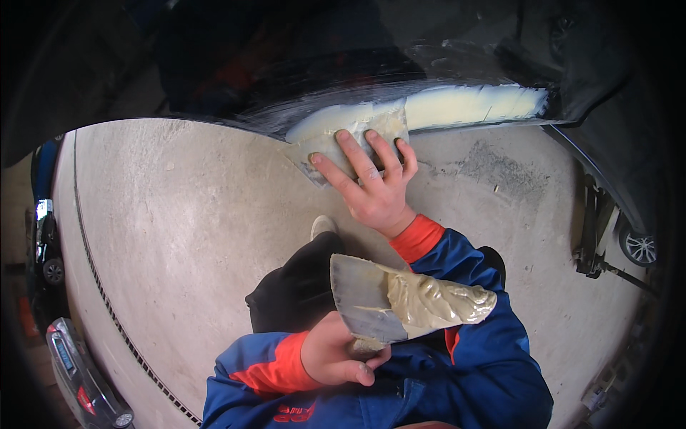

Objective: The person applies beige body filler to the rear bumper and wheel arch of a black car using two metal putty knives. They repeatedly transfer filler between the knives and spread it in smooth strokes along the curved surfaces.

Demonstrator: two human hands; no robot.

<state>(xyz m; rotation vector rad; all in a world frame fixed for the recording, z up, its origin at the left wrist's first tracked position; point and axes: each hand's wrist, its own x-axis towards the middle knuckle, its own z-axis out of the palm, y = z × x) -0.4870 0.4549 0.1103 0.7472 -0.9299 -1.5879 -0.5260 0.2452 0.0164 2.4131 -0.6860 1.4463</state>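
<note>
Across the top, the lower edge of a black car body panel (214, 79) carries a long smeared strip of pale yellow filler (475, 106). My right hand (379, 189) presses a thin, flat spreader (395, 124) against the left part of this strip. Its fingers lie spread over the sheet; the thumb is hidden behind it. Nearer my body, my left hand (336, 352) is closed round the handle of a wide putty knife (363, 294). A thick, glossy heap of beige filler (437, 299) covers the right part of its grey blade, which lies above my right sleeve.
Below the panel is a pale concrete floor (179, 207) with a dark scuffed patch (504, 166). A dark jack-like stand (592, 229) is at the right, beside a car wheel (638, 245). A grey car (82, 379) and a drain line (107, 307) run along the left.
</note>
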